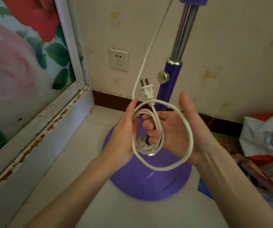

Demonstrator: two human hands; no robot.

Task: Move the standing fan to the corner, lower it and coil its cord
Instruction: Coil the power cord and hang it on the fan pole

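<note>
The purple standing fan stands in the room's corner, its round base (149, 183) on the tiled floor and its purple and chrome pole (170, 83) rising out of view. Its white cord (187, 137) is wound in loops held between both hands above the base. My left hand (124, 134) holds the left side of the loops, thumb on the strand that runs up to the fan. My right hand (175, 129) has its fingers curled round the inner loops, and the outer loop hangs around its palm. The white plug (146, 92) sticks up above the coil.
A wall socket (119, 59) sits on the back wall left of the pole. A white-framed glass door (33, 79) with a flower pattern runs along the left. Crumpled bags and papers (264, 145) are piled on the floor at the right.
</note>
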